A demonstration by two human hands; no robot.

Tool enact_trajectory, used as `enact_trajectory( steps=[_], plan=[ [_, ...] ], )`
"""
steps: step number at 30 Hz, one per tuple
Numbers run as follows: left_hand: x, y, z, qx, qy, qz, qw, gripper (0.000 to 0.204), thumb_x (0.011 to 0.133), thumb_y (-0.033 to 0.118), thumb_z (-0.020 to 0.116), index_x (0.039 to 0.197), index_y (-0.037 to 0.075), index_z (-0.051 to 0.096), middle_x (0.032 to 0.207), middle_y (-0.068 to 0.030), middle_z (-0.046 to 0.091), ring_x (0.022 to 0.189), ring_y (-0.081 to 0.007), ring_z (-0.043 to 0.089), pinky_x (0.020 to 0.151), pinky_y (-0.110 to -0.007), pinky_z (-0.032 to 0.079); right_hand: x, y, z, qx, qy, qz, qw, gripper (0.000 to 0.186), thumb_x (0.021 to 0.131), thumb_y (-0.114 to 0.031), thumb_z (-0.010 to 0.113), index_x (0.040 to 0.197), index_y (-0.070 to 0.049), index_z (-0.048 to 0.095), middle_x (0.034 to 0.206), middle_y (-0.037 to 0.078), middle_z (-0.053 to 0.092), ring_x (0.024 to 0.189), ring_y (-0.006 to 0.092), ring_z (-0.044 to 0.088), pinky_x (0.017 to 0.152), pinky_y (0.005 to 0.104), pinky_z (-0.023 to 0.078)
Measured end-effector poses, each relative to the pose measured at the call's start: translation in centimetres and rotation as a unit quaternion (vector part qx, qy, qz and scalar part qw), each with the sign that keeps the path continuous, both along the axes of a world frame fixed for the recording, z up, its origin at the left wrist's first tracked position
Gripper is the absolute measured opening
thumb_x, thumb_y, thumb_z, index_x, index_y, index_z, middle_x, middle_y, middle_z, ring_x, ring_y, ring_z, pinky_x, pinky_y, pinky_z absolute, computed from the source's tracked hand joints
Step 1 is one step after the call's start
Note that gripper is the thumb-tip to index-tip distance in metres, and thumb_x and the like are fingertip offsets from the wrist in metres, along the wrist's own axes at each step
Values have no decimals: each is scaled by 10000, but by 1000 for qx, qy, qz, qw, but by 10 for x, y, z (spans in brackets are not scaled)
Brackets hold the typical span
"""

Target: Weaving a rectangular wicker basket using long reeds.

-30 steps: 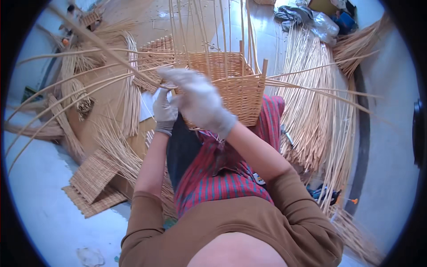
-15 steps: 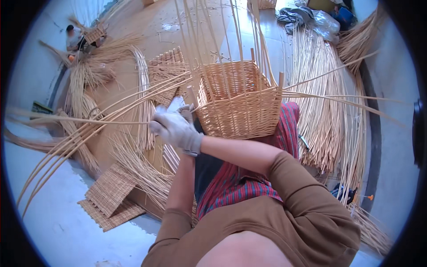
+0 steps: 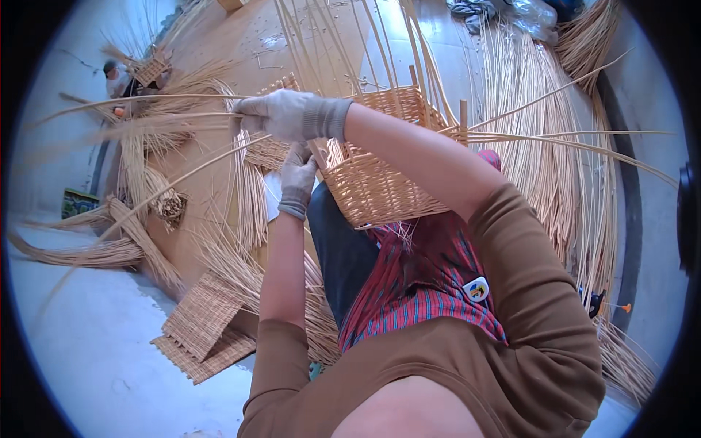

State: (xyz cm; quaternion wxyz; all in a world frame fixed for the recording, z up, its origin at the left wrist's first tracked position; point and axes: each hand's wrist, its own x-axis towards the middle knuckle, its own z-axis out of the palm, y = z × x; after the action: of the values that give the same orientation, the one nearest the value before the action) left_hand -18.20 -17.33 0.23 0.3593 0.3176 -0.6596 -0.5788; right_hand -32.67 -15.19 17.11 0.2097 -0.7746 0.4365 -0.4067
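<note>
A half-woven wicker basket (image 3: 383, 191) rests tilted on my lap, with corner posts and tall upright canes standing from its rim. My right hand (image 3: 281, 117), in a pale work glove, reaches across the basket to its left side. Its fingers are closed on wicker canes (image 3: 182, 97) that stretch out to the left, some blurred by motion. Lower down, my left hand (image 3: 298, 175), gloved too, grips the basket's left corner by the post (image 3: 318, 155); its fingertips are partly hidden. More loose canes (image 3: 569, 139) stick out from the basket's right corner.
Long cane bundles (image 3: 522, 146) lie on the right, and others (image 3: 135, 182) on the left. Woven mats (image 3: 203, 314) are stacked at the lower left. A person (image 3: 117, 79) sits far left with another basket (image 3: 150, 71). Plastic bags (image 3: 529, 20) lie at the back right.
My right hand has moved up and away from my left, carrying canes with it. Several canes at the left have swung upward. My left hand stays by the basket's left corner.
</note>
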Motion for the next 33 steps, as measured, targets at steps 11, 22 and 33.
enact_trajectory(
  steps=[11, 22, 33],
  plan=[
    [4, 29, 30, -104, -33, -4, 994, 599, 1095, 509, 526, 1430, 18, 603, 934, -19, 703, 862, -92, 614, 854, -256, 498, -88, 118, -59, -38, -440, -117, 890, 274, 1021, -47, 564, 1281, -126, 599, 1128, 105, 738, 910, 216, 721, 828, 389, 613],
    [-7, 51, 60, -281, -168, 166, 930, 266, 1072, 205, 589, 1308, 86, 622, 885, -70, 703, 748, -145, 679, 718, -319, 577, -143, 185, -146, 78, -550, -243, 795, 191, 1055, -163, 663, 1203, -47, 696, 1067, 93, 775, 935, 197, 759, 796, 335, 651],
    [-63, 76, 47, -155, -328, 133, 922, 407, 1048, 465, 592, 985, 78, 702, 960, -241, 729, 915, -445, 697, 794, -500, 560, -83, 47, -22, -154, 40, -356, 921, 386, 978, -75, 555, 1353, -147, 614, 1265, 150, 718, 1038, 381, 717, 885, 470, 572]
  ],
)
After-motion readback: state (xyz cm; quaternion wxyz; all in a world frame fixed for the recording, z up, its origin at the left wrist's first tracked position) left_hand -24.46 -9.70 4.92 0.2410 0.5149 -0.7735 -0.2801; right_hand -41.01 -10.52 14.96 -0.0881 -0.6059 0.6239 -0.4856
